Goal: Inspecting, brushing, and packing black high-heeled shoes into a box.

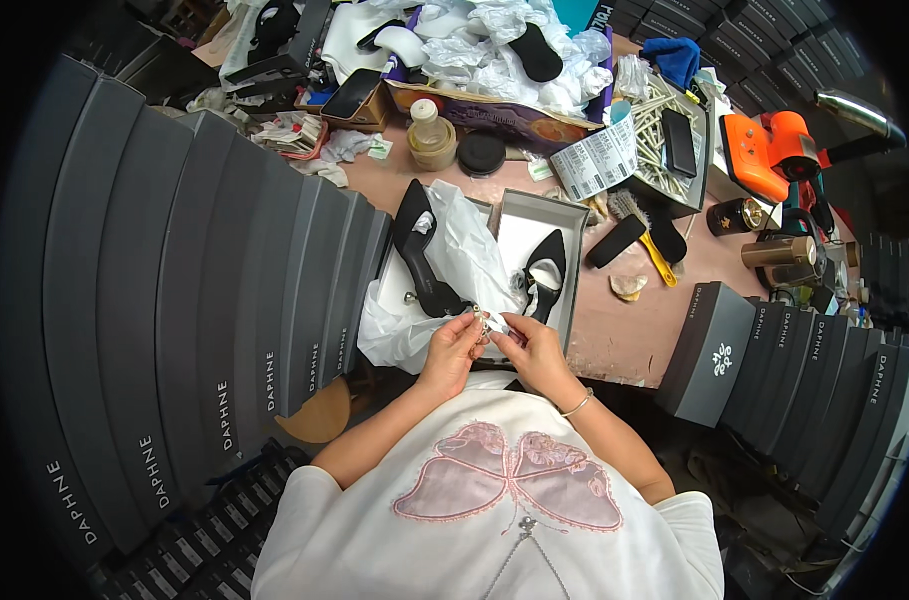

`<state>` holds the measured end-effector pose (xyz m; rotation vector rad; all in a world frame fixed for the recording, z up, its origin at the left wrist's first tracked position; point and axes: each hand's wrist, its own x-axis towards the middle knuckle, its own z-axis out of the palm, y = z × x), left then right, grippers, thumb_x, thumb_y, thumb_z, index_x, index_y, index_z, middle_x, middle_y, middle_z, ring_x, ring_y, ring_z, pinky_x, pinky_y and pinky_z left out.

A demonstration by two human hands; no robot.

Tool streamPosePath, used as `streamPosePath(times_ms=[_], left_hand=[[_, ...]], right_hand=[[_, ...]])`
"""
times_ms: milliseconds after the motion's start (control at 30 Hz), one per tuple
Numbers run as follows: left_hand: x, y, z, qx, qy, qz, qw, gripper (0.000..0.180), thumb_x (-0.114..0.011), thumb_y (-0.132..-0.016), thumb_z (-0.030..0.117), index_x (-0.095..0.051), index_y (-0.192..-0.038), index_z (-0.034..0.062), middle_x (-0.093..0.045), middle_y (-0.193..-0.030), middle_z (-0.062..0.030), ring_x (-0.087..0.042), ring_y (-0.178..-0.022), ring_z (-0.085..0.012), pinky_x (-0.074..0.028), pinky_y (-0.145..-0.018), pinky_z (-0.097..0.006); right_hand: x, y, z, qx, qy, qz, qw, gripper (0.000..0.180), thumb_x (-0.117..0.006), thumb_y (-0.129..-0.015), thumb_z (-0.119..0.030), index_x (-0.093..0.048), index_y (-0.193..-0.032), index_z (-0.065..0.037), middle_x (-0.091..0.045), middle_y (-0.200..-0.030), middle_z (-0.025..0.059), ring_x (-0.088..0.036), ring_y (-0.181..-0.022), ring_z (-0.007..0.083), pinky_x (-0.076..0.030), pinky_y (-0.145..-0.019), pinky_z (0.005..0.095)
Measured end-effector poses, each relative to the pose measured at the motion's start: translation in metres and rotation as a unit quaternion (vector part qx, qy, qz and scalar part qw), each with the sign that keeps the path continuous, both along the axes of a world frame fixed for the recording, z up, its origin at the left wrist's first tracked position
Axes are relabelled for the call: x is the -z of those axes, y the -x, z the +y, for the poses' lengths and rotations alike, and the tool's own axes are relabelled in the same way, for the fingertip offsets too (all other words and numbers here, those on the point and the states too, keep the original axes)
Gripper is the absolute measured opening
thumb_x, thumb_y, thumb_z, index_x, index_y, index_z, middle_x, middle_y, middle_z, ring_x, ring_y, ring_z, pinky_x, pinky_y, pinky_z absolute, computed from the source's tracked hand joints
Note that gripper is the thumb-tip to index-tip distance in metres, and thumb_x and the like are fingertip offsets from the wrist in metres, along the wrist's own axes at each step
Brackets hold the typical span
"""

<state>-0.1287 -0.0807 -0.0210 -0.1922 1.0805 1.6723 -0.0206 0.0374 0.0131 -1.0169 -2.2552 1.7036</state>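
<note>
My left hand (pixel 450 352) pinches a small shiny silvery ornament (pixel 482 320), perhaps part of a shoe strap; its exact kind is too small to tell. From the other side my right hand (pixel 537 350) has its thumb and fingers closed on the same piece. Just beyond my hands is an open shoe box (pixel 572 300). Lying on white tissue paper (pixel 389 335) at its left is a black pointed shoe (pixel 429 285). A second black pointed shoe (pixel 546 280) rests inside the box on the right, tissue stuffed in its toe.
Tall stacks of dark grey boxes (pixel 214 270) crowd the left, with more boxes (pixel 709 350) at right. On the pink table (pixel 629 345) are a yellow-handled brush (pixel 657 255), a glue jar (pixel 431 145), a carton of crumpled plastic (pixel 494 105), a phone (pixel 679 142) and an orange tool (pixel 769 150).
</note>
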Motion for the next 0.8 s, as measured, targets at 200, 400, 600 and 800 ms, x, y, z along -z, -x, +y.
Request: streamPosePath(times_ms=[200, 400, 600, 800], left_hand=[[0.003, 0.0, -0.002, 0.047, 0.022, 0.074, 0.996, 0.023, -0.06, -0.092, 0.013, -0.06, -0.109, -0.0034, -0.06, -0.084, -0.0019, -0.048, -0.066, -0.0053, -0.038, -0.056, -0.018], [0.0, 0.0, 0.001, 0.023, 0.028, 0.04, 0.999, 0.022, -0.06, -0.093, 0.012, -0.059, -0.108, -0.0032, -0.059, -0.083, -0.0015, -0.048, -0.066, -0.0051, -0.039, -0.056, -0.018], [0.008, 0.002, -0.003, 0.064, 0.022, 0.047, 0.997, 0.018, -0.058, -0.093, 0.011, -0.058, -0.107, -0.0002, -0.06, -0.086, -0.002, -0.053, -0.069, -0.007, -0.043, -0.058, -0.019], [-0.011, 0.012, 0.006, -0.019, 0.028, -0.102, 0.994, 0.015, -0.058, -0.094, 0.019, -0.059, -0.098, 0.0038, -0.063, -0.088, -0.0052, -0.061, -0.079, -0.0133, -0.048, -0.067, -0.023]], right_hand=[[0.004, -0.001, 0.002, -0.019, 0.0, 0.003, 1.0, 0.036, -0.068, -0.081, -0.017, -0.063, -0.108, 0.007, -0.061, -0.072, 0.017, -0.057, -0.06, 0.0196, -0.046, -0.057, 0.0311], [0.013, -0.001, -0.002, -0.044, -0.187, 0.056, 0.98, 0.03, -0.067, -0.083, -0.015, -0.062, -0.109, 0.0, -0.059, -0.075, 0.0137, -0.059, -0.06, 0.0249, -0.046, -0.054, 0.0337], [0.011, -0.005, 0.006, -0.124, -0.259, 0.039, 0.957, 0.029, -0.066, -0.084, -0.013, -0.062, -0.109, 0.0, -0.059, -0.077, 0.0171, -0.061, -0.064, 0.0288, -0.048, -0.057, 0.0348], [0.024, -0.015, 0.018, 0.069, 0.075, 0.067, 0.993, 0.04, -0.072, -0.081, -0.017, -0.06, -0.116, -0.002, -0.056, -0.072, 0.0041, -0.052, -0.061, 0.0116, -0.045, -0.059, 0.0266]])
